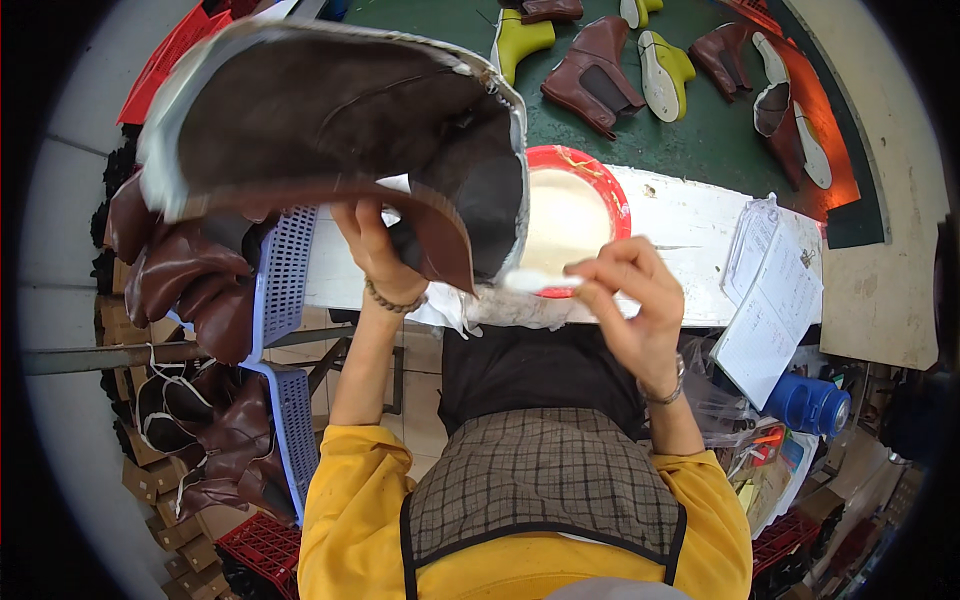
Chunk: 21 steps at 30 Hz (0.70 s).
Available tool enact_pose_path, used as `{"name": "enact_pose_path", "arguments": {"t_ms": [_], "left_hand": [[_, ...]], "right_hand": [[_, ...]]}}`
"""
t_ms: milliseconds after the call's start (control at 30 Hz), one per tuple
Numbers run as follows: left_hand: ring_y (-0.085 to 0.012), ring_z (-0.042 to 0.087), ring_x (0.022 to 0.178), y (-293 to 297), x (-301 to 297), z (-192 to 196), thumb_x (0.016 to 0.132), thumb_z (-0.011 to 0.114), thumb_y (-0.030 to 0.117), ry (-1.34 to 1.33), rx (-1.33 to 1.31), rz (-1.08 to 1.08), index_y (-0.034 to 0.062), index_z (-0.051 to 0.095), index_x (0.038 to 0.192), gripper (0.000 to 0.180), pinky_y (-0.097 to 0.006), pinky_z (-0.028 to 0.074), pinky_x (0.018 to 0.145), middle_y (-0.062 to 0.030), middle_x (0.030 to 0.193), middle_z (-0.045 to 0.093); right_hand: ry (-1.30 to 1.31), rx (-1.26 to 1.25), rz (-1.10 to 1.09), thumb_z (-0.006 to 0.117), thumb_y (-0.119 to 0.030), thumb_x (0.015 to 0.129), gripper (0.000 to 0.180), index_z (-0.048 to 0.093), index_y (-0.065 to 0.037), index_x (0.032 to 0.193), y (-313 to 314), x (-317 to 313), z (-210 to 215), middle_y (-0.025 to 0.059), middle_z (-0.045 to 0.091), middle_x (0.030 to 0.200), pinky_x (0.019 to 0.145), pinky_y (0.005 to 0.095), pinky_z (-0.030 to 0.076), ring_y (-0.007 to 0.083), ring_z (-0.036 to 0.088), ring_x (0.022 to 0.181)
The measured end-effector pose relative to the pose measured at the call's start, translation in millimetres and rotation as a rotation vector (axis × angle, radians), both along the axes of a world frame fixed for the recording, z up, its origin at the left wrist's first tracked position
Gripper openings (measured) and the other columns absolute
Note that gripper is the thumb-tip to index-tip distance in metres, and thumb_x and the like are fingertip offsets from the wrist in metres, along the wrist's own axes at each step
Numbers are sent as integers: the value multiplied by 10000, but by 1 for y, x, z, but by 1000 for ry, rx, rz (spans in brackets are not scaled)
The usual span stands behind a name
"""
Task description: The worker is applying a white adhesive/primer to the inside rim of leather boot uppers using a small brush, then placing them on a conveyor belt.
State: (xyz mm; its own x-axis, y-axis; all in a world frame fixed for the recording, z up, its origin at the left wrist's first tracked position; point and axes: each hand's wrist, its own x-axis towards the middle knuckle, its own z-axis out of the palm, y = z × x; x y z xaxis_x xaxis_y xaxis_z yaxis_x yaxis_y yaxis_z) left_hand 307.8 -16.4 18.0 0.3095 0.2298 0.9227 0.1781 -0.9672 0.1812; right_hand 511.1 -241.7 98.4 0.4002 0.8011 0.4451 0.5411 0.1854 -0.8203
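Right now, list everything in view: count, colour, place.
Large leather boot upper: one, brown, upper left
Round plastic bowl: one, red, centre
Slim blurred tool: one, white, near bowl
Flat board: one, white, centre
Tabletop: one, green, far side
Leather ankle boots: several, brown, on tabletop
Shoe forms: several, lime, on tabletop
Paper sheets: several, white, right
Perforated plastic baskets: two, blue, left
Leather pieces: many, brown, in baskets
Plastic container: one, blue, right
Plastic crates: several, red, edges
Cardboard boxes: many, brown, lower left
Checked apron: one, brown, lower centre
Sleeves: two, yellow, bottom
Left hand: one, centre, holding upper
Right hand: one, centre, holding tool
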Motion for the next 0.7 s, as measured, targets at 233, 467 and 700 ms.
{"name": "enact_pose_path", "arguments": {"t_ms": [233, 467, 700], "left_hand": [[-271, 595, 1218, -18, -72, 56, 628, 904, 39, 149, -972, -245, -44, 496, 1406, 882, -394, 459, 1065, -161, 1385, 558], [-364, 661, 1128, -6, -154, -21, 667, 790, 98, -208, -1549, -916, -71, 433, 1435, 863, -499, 551, 964, -247, 1343, 595], [-380, 662, 1117, 1, -107, -20, 676, 777, 109, -216, -1635, -1050, -76, 431, 1433, 853, -514, 558, 941, -261, 1341, 590]], "right_hand": [[-532, -408, -239, 752, -134, 882, 144, 779, -86, 1014, 15, 71, -37, 34, 674, 888, 627, 313, 496, 188, 660, 772], [-495, -376, -190, 793, -198, 842, 148, 787, -102, 956, 16, 82, -36, 26, 689, 817, 593, 343, 497, 200, 673, 706], [-286, 13, 14, 805, -123, 840, 118, 780, -60, 937, 40, 70, 7, 47, 700, 828, 672, 279, 463, 126, 622, 677]]}}
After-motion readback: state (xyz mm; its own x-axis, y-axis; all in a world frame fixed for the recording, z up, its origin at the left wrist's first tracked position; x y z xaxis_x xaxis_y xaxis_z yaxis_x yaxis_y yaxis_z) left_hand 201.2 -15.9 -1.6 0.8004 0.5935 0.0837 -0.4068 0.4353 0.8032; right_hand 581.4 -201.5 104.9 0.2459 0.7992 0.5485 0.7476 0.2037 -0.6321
